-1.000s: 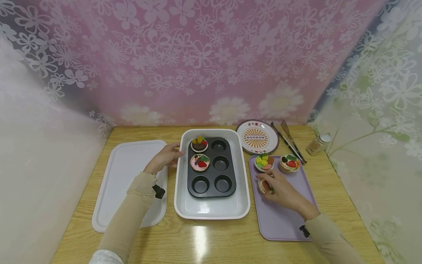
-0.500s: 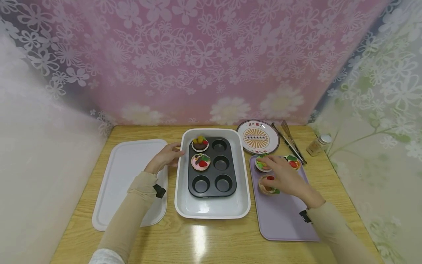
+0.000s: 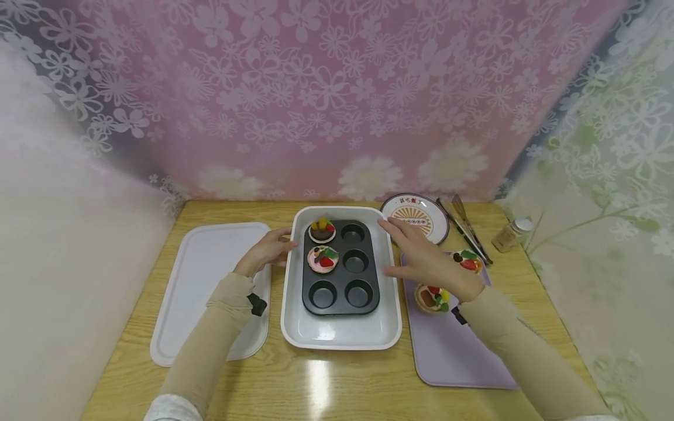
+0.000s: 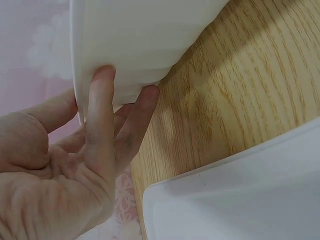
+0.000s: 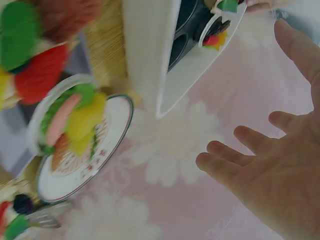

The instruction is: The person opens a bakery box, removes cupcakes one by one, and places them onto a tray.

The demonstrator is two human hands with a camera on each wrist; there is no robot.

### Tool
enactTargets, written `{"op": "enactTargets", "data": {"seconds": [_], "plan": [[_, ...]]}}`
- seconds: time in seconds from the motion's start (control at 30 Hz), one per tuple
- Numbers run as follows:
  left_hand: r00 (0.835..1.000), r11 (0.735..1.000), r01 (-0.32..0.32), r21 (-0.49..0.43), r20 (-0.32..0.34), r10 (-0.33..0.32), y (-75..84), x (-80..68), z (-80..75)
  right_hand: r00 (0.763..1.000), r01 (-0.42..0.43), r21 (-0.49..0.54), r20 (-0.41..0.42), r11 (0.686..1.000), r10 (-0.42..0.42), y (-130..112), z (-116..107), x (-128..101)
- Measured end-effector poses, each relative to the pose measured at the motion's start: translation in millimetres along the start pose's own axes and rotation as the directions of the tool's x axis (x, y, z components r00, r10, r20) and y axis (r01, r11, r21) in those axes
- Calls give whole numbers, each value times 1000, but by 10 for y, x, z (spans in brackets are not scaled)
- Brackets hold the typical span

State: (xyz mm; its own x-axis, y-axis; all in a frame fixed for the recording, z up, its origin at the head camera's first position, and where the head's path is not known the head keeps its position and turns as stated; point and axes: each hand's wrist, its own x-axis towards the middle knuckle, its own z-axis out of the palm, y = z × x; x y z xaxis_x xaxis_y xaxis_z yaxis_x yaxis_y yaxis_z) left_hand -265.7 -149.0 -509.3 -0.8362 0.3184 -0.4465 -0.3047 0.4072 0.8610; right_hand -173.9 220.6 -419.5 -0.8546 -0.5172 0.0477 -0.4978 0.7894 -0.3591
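My left hand point(image 3: 270, 248) rests on the left rim of a white baking dish point(image 3: 342, 336); in the left wrist view its straight fingers point(image 4: 102, 107) press the dish's outer wall. A black muffin tin point(image 3: 341, 292) lies in the dish, with a chocolate cupcake point(image 3: 321, 229) and a pink cupcake point(image 3: 322, 259) in its left cups. My right hand point(image 3: 418, 257) hovers over the dish's right rim, fingers point(image 5: 235, 160) spread and empty. Two cupcakes point(image 3: 432, 297) point(image 3: 466, 261) sit on a purple tray point(image 3: 458, 351). A third, green and yellow cupcake point(image 5: 70, 122) shows only in the right wrist view.
A white tray point(image 3: 200, 292) lies left of the dish. Behind the purple tray are a round patterned plate point(image 3: 421, 215), metal tongs point(image 3: 466, 228) and a small capped jar point(image 3: 509, 233). Flowered curtains close in the wooden table point(image 3: 337, 380) on three sides.
My right hand left the cupcakes on the purple tray and moved up and left, empty, to the dish's right rim. The left hand stayed on the left rim.
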Motion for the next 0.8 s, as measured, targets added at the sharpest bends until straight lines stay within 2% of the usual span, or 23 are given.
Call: {"op": "enactTargets", "data": {"seconds": [0.27,0.57,0.8], "plan": [[1000,1000,-4,-3,-8,4,3,-10,-3,993,42,-40,109,998,-37,-209,136,360],[1000,1000,-10,-24,0,10,11,-2,10,978,69,7,199,998,-69,-367,332,632],[1000,1000,-2,-20,3,2,43,-40,-1,951,89,44,293,995,-98,-489,463,810]]}}
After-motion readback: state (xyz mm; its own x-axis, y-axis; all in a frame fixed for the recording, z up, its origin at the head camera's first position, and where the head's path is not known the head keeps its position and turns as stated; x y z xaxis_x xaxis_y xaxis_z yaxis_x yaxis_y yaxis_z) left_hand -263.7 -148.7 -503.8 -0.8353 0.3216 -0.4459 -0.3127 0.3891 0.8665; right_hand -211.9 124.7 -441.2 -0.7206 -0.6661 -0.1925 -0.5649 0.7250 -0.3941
